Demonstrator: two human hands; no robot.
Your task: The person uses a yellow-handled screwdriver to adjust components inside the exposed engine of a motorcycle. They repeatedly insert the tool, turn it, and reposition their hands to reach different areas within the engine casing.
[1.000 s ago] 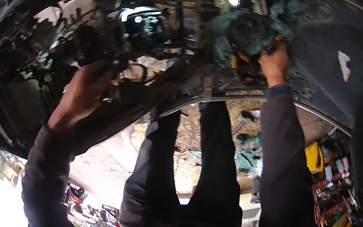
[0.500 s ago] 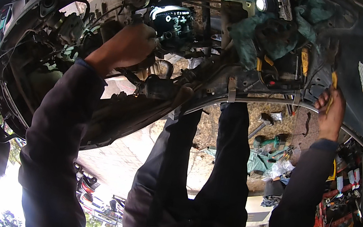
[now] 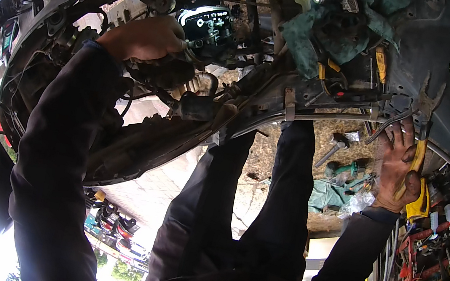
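Our right hand [image 3: 398, 165] closes on a yellow-handled tool [image 3: 417, 165] — its long axis upright, jaws up — while our left hand [image 3: 145, 37] grips engine parts [image 3: 198, 85] far left.

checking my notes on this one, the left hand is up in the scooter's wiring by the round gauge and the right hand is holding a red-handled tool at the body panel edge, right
Not quite. The handle is yellow, not red: the head view shows the right hand gripping a yellow-handled tool at the body panel edge. The rest stands: the left hand is up in the wiring beside the round gauge.
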